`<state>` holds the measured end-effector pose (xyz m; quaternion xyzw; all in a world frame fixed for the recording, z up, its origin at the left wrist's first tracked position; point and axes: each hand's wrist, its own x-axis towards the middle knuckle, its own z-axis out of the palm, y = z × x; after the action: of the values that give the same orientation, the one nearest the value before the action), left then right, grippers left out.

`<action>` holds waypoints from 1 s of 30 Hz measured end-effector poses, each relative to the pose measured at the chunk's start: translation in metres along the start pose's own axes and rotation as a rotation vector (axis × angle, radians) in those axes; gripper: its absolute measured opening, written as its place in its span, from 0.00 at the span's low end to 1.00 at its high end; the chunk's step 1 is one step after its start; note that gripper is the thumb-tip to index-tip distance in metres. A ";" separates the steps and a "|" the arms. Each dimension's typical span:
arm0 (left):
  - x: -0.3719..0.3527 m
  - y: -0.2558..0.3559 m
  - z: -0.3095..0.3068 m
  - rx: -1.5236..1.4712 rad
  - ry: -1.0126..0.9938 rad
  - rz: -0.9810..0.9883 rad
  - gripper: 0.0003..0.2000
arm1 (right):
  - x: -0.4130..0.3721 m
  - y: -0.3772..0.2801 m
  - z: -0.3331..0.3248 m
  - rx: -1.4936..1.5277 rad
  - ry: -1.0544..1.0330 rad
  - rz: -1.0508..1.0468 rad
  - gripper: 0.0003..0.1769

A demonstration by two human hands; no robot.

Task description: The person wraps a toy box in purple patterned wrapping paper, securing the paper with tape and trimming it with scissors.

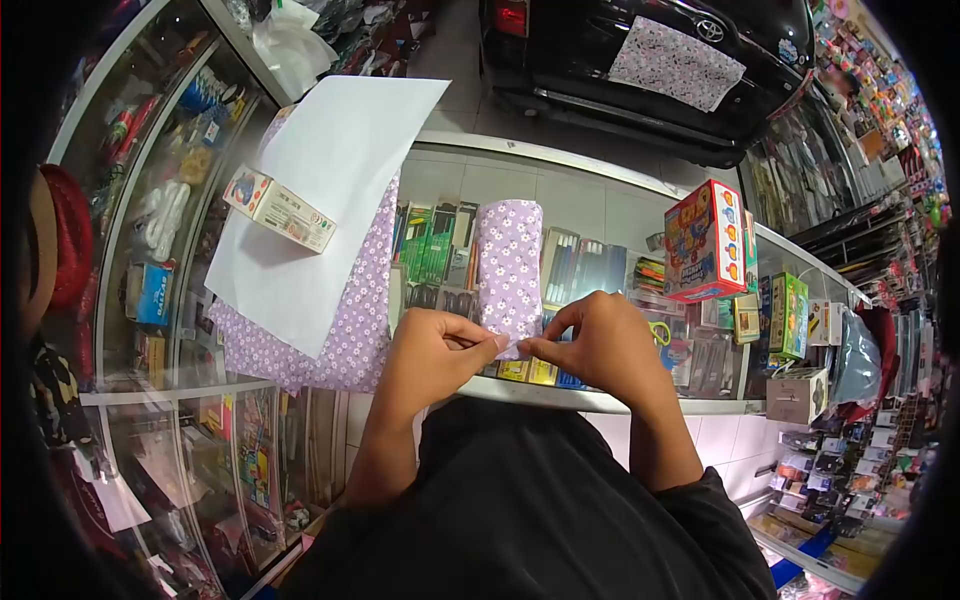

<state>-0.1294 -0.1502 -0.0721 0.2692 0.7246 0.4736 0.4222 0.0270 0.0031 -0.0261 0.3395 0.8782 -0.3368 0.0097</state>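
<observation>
A narrow package in purple flowered paper lies lengthwise on the glass counter. At its near end, my left hand pinches the left corner of the paper between thumb and fingers. My right hand pinches the same end at its right corner. The fingertips of both hands are close together, with a little paper between them. To the left, a larger flowered sheet lies beneath a white sheet, and a small box rests on top of the white sheet.
A red box stands on the counter's right side, with a green box farther right. Glass shelves of goods line the left. Beyond the counter is a black car. Pens and stationery show under the glass.
</observation>
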 end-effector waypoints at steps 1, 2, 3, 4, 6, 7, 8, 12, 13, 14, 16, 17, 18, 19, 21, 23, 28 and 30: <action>-0.001 0.001 0.000 0.004 0.001 -0.008 0.14 | 0.000 -0.001 0.000 -0.003 -0.003 0.000 0.21; 0.000 -0.001 0.000 0.002 0.001 -0.010 0.14 | 0.001 -0.004 -0.001 -0.029 -0.009 0.020 0.21; 0.001 -0.004 0.000 0.013 0.003 -0.001 0.14 | 0.001 -0.005 -0.002 -0.054 -0.014 0.041 0.21; 0.002 -0.005 0.000 0.025 0.004 0.008 0.14 | 0.003 -0.005 -0.002 -0.054 -0.015 0.042 0.21; 0.003 -0.003 0.001 0.030 0.002 0.006 0.13 | 0.007 -0.005 -0.005 -0.066 -0.053 0.050 0.21; 0.003 -0.002 0.001 0.034 0.000 0.005 0.12 | 0.009 -0.004 -0.006 -0.065 -0.053 0.053 0.21; 0.004 -0.004 0.001 0.035 -0.003 0.004 0.12 | 0.012 -0.004 -0.007 -0.067 -0.085 0.060 0.22; 0.007 -0.005 0.001 0.063 -0.006 -0.004 0.13 | 0.021 -0.001 -0.008 -0.075 -0.133 0.051 0.22; 0.006 -0.004 0.001 0.067 -0.012 -0.001 0.13 | 0.022 0.000 -0.008 -0.077 -0.137 0.037 0.22; 0.006 -0.004 0.001 0.067 -0.011 0.000 0.13 | 0.023 0.000 -0.008 -0.097 -0.119 0.012 0.22; 0.005 -0.005 0.001 0.019 -0.034 0.014 0.13 | 0.022 -0.001 -0.008 -0.115 -0.103 -0.010 0.22; 0.004 -0.004 0.001 0.018 -0.031 0.016 0.13 | 0.021 -0.002 -0.008 -0.131 -0.088 -0.029 0.22; 0.004 -0.002 -0.001 0.042 -0.044 -0.022 0.13 | 0.022 -0.002 -0.008 -0.131 -0.087 -0.031 0.22; 0.003 0.000 -0.002 0.067 -0.057 -0.060 0.13 | 0.023 -0.002 -0.008 -0.138 -0.099 -0.021 0.21; 0.001 0.004 -0.002 0.069 -0.057 -0.072 0.13 | 0.024 -0.003 -0.009 -0.143 -0.106 -0.013 0.21; 0.001 0.004 -0.002 0.070 -0.057 -0.083 0.13 | 0.023 -0.006 -0.009 -0.150 -0.111 0.007 0.21; 0.002 -0.008 0.001 0.017 -0.038 -0.042 0.15 | 0.028 -0.007 -0.012 -0.167 -0.142 -0.018 0.21; 0.002 -0.008 0.001 -0.012 -0.038 -0.056 0.15 | 0.030 -0.005 -0.011 -0.165 -0.158 -0.018 0.21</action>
<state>-0.1294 -0.1512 -0.0802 0.2553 0.7209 0.4607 0.4505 0.0032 0.0248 -0.0219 0.3019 0.9026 -0.2889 0.1037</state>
